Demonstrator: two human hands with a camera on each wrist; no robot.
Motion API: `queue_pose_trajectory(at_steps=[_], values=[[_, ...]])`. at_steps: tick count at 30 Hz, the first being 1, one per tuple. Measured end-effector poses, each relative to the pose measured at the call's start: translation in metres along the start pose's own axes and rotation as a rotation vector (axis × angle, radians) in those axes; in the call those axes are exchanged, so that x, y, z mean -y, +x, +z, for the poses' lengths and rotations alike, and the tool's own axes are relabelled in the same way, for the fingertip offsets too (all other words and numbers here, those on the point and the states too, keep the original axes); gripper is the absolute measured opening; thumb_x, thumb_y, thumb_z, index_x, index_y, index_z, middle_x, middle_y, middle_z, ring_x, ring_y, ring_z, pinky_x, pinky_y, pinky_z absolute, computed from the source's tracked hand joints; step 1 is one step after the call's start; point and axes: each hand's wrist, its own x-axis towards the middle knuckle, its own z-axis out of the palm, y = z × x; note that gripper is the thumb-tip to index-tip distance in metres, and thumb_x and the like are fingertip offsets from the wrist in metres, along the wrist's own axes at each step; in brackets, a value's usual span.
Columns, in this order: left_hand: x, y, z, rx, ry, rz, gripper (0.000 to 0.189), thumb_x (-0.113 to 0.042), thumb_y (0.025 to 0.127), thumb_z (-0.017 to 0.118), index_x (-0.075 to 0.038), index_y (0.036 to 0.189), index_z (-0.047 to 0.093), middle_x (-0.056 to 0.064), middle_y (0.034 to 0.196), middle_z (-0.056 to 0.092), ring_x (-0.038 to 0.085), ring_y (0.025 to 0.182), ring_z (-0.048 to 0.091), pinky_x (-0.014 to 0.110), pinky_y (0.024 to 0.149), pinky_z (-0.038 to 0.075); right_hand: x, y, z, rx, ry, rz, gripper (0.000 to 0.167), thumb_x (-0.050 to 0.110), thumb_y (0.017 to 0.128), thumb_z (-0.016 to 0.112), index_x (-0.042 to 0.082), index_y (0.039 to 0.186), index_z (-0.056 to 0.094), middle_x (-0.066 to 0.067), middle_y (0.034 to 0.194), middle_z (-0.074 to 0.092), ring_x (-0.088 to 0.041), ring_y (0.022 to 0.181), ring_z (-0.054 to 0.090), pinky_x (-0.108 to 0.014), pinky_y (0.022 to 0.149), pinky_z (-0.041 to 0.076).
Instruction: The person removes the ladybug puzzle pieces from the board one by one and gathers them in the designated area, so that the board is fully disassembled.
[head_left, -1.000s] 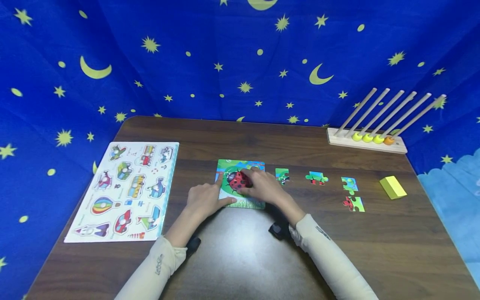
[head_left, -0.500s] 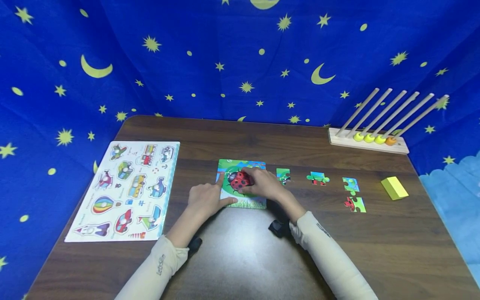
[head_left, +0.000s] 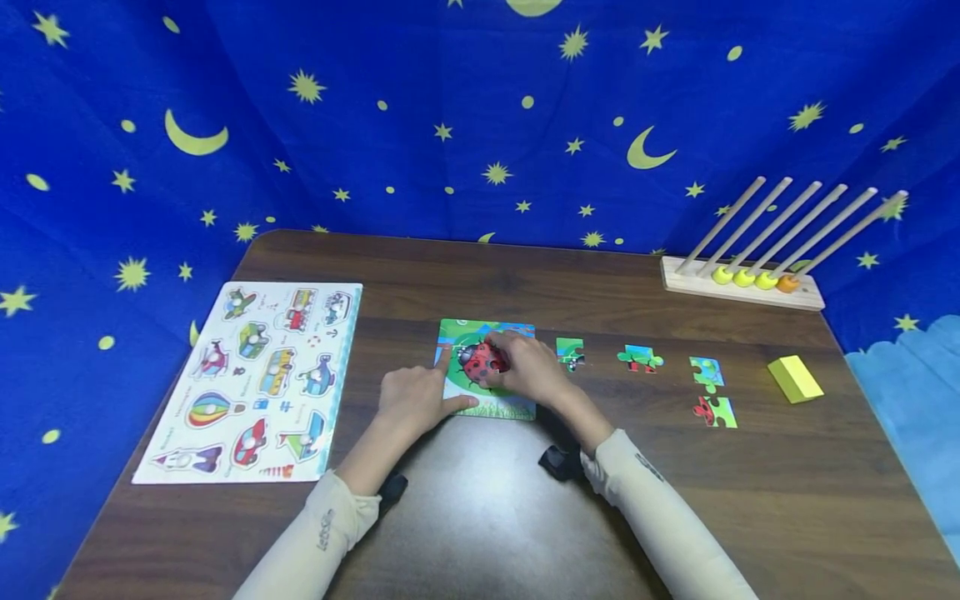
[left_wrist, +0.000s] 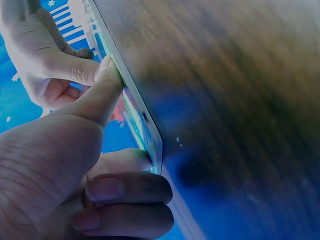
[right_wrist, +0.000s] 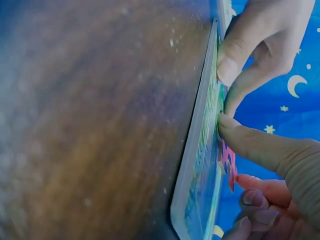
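Note:
A ladybug jigsaw puzzle [head_left: 506,408] in a thin tray lies mid-table in the head view. My left hand [head_left: 412,396] rests at its left side, thumb pressing the near edge and index finger extended along the left part. In the left wrist view, other fingers of that hand curl beside the tray corner. My right hand [head_left: 536,371] is over the right half of the picture, thumb and index finger pinching a red spotted puzzle piece [right_wrist: 231,172]. That piece stands tilted at the puzzle's surface; the fingers partly hide it, so its fit cannot be seen.
Loose jigsaw pieces lie to the right: a green one [head_left: 570,353], a green-and-red one [head_left: 640,358], a blue-green one [head_left: 707,373] and a red-green one [head_left: 716,411]. Beyond are a yellow block [head_left: 795,379] and a pegged bead stand [head_left: 738,287]. A vehicle puzzle board [head_left: 247,383] lies left.
Both hands stay at the ladybug puzzle, with only slight finger motion on the right hand. The whole head view drifts a little, and the loose pieces keep their places.

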Motion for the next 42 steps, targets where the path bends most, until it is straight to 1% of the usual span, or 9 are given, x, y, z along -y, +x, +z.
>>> queue_pose_trajectory(at_steps=[3,6,9,13,20,25,31,37,42], values=[[0.001,-0.001,-0.001,-0.004,0.002,0.002,0.102,-0.079,0.082,0.054,-0.016,0.157,0.028,-0.001,0.052,0.045,0.013,0.05,0.033,0.031,0.047,0.032,0.002,-0.002,0.0,-0.025,-0.018,-0.02,0.066,0.032,0.077,0.086,0.007,0.133,0.061,-0.014,0.127,0.065,-0.028,0.107,0.065,-0.046,0.084,0.053],[0.001,-0.001,0.0,-0.007,0.002,0.007,0.102,-0.078,0.082,0.054,-0.015,0.157,0.028,-0.001,0.051,0.045,0.013,0.05,0.034,0.031,0.047,0.032,0.001,-0.002,0.001,-0.013,-0.016,-0.025,0.068,0.034,0.079,0.085,0.007,0.135,0.06,-0.013,0.127,0.065,-0.027,0.107,0.064,-0.046,0.083,0.053],[0.001,-0.001,0.001,-0.008,-0.002,0.012,0.101,-0.077,0.083,0.054,-0.015,0.158,0.027,-0.001,0.051,0.043,0.013,0.049,0.032,0.03,0.047,0.03,-0.003,-0.001,0.001,0.046,0.009,-0.017,0.073,0.037,0.079,0.084,0.006,0.138,0.056,-0.009,0.115,0.067,-0.022,0.098,0.062,-0.042,0.079,0.051],[0.001,-0.001,0.003,-0.017,0.01,0.014,0.101,-0.078,0.083,0.053,-0.015,0.158,0.026,-0.001,0.05,0.042,0.013,0.049,0.033,0.03,0.046,0.03,-0.008,0.004,0.0,0.121,0.052,-0.012,0.076,0.038,0.078,0.085,0.004,0.139,0.055,-0.003,0.098,0.063,-0.016,0.084,0.055,-0.034,0.072,0.045],[0.001,0.0,0.004,-0.012,0.003,0.013,0.101,-0.077,0.084,0.053,-0.014,0.158,0.026,0.0,0.052,0.047,0.014,0.05,0.039,0.031,0.046,0.035,-0.01,0.008,-0.004,0.159,0.047,-0.047,0.07,0.038,0.078,0.084,0.004,0.134,0.06,0.0,0.089,0.061,-0.014,0.078,0.053,-0.029,0.065,0.042],[0.0,0.0,0.003,-0.013,-0.011,0.012,0.101,-0.076,0.084,0.054,-0.014,0.158,0.026,0.0,0.052,0.046,0.014,0.05,0.039,0.032,0.047,0.034,-0.011,0.01,-0.008,0.132,-0.059,-0.146,0.063,0.04,0.078,0.082,0.003,0.126,0.065,0.0,0.086,0.063,-0.012,0.073,0.055,-0.027,0.061,0.043],[0.0,0.0,0.003,-0.013,-0.009,0.023,0.101,-0.076,0.085,0.053,-0.013,0.158,0.026,-0.002,0.05,0.039,0.012,0.049,0.03,0.029,0.046,0.028,-0.013,0.015,-0.009,0.095,-0.16,-0.252,0.063,0.043,0.075,0.079,0.001,0.121,0.067,0.001,0.083,0.064,-0.01,0.067,0.054,-0.023,0.055,0.042],[0.001,0.0,0.003,-0.015,-0.012,0.019,0.101,-0.076,0.084,0.053,-0.013,0.157,0.026,-0.002,0.05,0.039,0.012,0.049,0.031,0.029,0.045,0.028,-0.018,0.019,-0.007,0.084,-0.158,-0.293,0.062,0.045,0.073,0.08,0.003,0.117,0.069,0.002,0.083,0.065,-0.008,0.066,0.053,-0.022,0.055,0.042],[0.001,0.0,0.004,-0.019,-0.015,0.021,0.101,-0.076,0.084,0.053,-0.013,0.158,0.026,-0.002,0.05,0.04,0.012,0.049,0.031,0.03,0.045,0.03,-0.021,0.021,-0.008,0.096,-0.117,-0.289,0.061,0.046,0.071,0.08,0.005,0.116,0.07,0.002,0.085,0.066,-0.007,0.066,0.054,-0.022,0.056,0.044]])
